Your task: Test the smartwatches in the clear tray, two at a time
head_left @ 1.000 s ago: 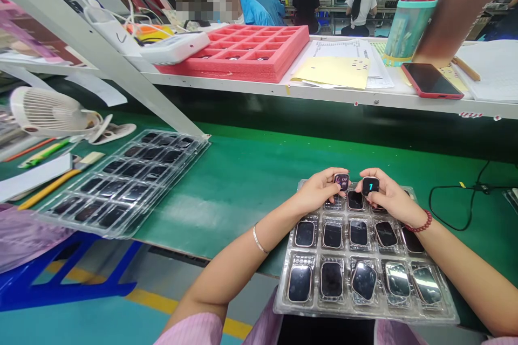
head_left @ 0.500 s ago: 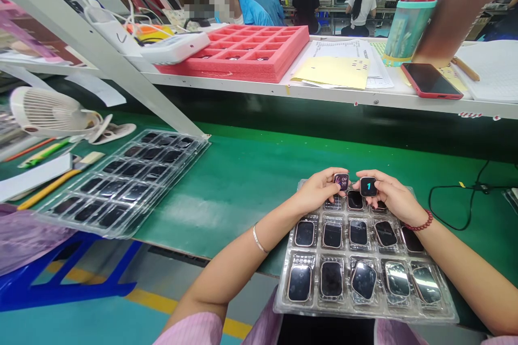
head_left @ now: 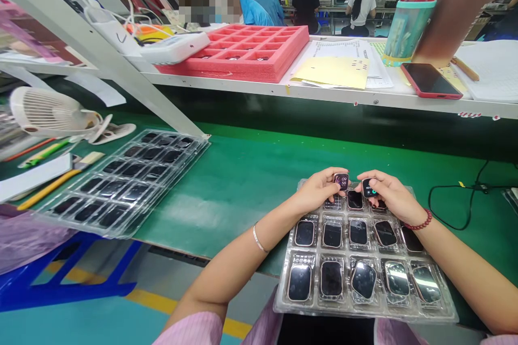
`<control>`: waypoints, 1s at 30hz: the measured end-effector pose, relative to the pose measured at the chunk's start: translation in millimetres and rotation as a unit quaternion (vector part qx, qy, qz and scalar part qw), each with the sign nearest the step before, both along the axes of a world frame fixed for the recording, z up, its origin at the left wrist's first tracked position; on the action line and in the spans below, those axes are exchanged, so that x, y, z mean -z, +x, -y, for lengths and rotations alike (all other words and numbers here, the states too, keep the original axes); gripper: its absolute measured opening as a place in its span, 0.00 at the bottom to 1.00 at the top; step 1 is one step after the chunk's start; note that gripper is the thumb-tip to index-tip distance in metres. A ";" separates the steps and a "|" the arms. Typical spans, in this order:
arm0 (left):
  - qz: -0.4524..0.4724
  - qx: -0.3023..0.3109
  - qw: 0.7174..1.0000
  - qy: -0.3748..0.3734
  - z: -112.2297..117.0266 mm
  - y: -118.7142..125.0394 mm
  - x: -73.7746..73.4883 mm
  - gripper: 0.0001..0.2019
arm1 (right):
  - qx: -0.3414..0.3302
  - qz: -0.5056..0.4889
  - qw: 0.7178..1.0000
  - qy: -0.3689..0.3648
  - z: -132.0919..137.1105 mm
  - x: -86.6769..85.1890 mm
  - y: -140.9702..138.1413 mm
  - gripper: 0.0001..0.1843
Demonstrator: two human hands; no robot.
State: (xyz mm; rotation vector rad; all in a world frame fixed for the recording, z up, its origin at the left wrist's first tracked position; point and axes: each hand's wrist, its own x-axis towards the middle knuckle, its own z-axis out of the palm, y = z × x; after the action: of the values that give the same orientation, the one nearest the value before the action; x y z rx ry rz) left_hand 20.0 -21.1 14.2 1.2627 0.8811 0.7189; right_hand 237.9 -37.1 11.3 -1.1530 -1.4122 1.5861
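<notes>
Right hand (head_left: 390, 194) has moved its thumb onto its watch (head_left: 366, 189); the screen's blue 1 is gone

Both forearms angle inward. Each grip is closed on one watch; the left hand (head_left: 318, 190) pinches a second rounded-square watch (head_left: 342, 179), above the far part of a clear moulded plastic tray (head_left: 348, 310), right on the green surface (head_left: 243, 172). Its two nearer rows hold five glossy watches (head_left: 331, 279) each.

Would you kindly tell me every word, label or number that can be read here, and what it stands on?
"09 58": smartwatch in the left hand.
"ARES", apparently: black T-shirt on a co-worker.
Too small to read: other smartwatch, in the right hand; printed papers on the shelf.
</notes>
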 end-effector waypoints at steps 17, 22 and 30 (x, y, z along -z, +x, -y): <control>0.003 -0.004 1.000 0.000 -0.1 0.0 -0.1 0.21 | -0.045 0.040 0.994 0.087 2.3 -2.9 -2.9 0.20; 0.011 -0.003 1.000 0.005 -0.4 -0.7 1.5 0.21 | -0.047 0.038 0.994 0.094 2.6 -2.6 -3.7 0.21; 0.005 -0.005 1.000 0.003 0.3 -0.7 0.7 0.21 | -0.046 0.054 0.992 0.104 2.1 -2.0 -3.1 0.19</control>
State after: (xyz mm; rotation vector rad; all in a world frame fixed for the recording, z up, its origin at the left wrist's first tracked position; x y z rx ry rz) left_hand 19.3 -21.5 13.5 1.2594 0.8786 0.7345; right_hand 234.8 -39.2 13.3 -1.0763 -1.6800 1.4158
